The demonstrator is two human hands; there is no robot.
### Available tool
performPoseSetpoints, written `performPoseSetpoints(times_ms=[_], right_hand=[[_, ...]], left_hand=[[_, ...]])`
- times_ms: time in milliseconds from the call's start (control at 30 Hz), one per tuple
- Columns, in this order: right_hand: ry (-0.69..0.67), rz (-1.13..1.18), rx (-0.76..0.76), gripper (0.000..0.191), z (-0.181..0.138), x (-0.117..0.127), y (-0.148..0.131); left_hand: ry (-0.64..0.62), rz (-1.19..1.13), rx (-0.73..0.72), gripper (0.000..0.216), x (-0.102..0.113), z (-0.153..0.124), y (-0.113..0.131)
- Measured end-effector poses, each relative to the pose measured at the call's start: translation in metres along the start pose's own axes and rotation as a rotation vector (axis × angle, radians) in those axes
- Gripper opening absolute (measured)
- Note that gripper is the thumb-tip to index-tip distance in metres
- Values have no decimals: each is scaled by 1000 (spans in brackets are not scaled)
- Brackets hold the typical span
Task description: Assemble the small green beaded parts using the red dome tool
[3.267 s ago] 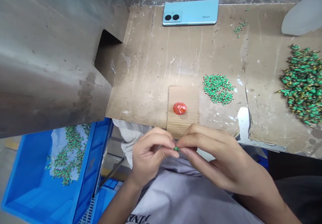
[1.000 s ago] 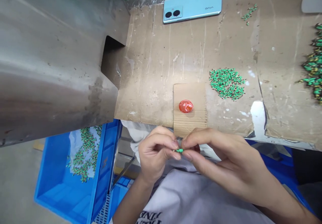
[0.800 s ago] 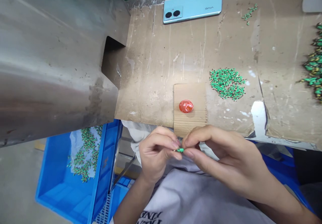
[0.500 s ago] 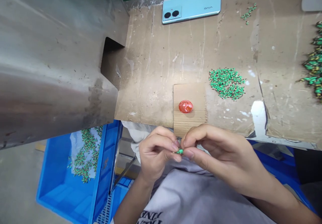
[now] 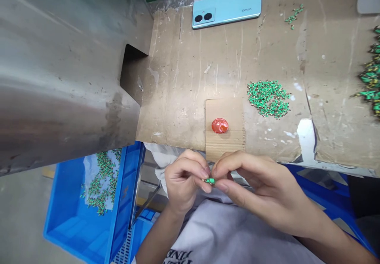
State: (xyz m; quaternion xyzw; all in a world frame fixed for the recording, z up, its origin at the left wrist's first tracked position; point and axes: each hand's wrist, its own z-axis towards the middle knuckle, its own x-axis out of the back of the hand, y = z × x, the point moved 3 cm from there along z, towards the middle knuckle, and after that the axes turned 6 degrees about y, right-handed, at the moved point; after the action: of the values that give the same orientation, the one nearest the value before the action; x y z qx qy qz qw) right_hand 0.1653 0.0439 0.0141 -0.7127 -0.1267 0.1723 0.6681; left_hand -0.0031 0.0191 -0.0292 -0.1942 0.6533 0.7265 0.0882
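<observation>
Between my two hands, close to the front edge of the table, is a small green piece [image 5: 210,181] with a paler tip. My left hand [image 5: 185,179] pinches its left end between thumb and fingertips. The thumb and forefinger of my right hand [image 5: 255,188] close on the right end. What exactly the piece is I cannot make out. Just beyond my fingers, a small red dish [image 5: 220,126] with a glossy red inside rests on a cardboard square [image 5: 225,147]. Further right lies a pile of tiny green pieces with dark and pale ends [image 5: 268,97].
A light blue phone [image 5: 227,6] lies at the back of the cardboard-covered table [image 5: 178,97]. Larger green and yellow pieces [image 5: 372,76] are heaped at the right edge. On the left stands a metal housing [image 5: 68,70]; below it, a blue bin [image 5: 68,224] holds more green pieces.
My right fingers have shifted slightly on the green piece, and more of it shows between my hands. Both hands stay in nearly the same place.
</observation>
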Motion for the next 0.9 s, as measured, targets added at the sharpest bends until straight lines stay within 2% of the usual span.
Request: performPoseSetpoints(times_ms=[167, 367, 667, 900], right_hand=[[-30, -91, -1, 8, 1, -2, -5], [-11, -53, -49, 10, 0, -1, -5], [-49, -25, -97, 8, 3, -4, -5], [-42, -23, -83, 8, 5, -5, -4]], left_hand=[[31, 43, -42, 19, 0, -3, 1], [38, 102, -68, 23, 0, -4, 2], [-9, 170, -142, 21, 6, 0, 9], [-10, 200, -163, 23, 5, 3, 11]])
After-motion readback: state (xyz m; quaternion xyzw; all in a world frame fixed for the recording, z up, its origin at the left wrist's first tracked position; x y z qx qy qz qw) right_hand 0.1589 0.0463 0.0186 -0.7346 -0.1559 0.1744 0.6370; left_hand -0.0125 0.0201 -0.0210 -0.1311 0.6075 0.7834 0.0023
